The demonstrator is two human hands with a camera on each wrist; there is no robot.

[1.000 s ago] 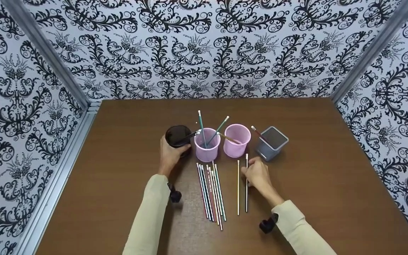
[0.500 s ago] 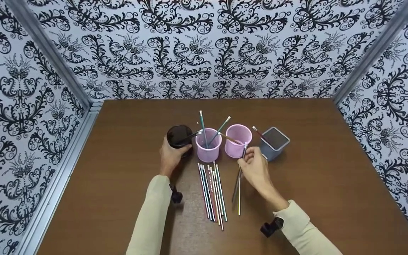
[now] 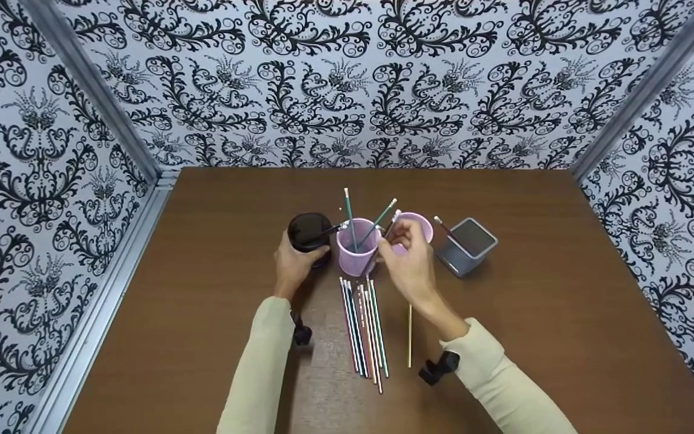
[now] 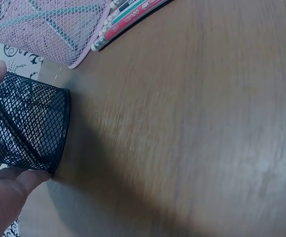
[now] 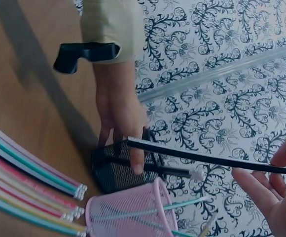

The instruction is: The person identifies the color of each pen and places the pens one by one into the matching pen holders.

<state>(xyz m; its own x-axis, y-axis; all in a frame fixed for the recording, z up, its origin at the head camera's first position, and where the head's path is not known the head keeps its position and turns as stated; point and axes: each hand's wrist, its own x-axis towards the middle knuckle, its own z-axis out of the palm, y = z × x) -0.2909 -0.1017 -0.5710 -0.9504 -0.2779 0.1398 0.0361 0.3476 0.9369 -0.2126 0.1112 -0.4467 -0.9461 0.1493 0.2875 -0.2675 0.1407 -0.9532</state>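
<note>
My left hand gripped the black cup toward the far table edge, right hand pinched a pencil; red pencil lettering: mush.

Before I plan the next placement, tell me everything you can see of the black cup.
The black cup is round, with an open diamond mesh wall that looks like metal wire and a plain band round its base. It stands upright on the table, left of a pink mesh cup, their bases apart. The left hand grips its side, thumb and fingers on opposite sides. At least one dark pencil leans inside, its white eraser end past the rim.
</note>
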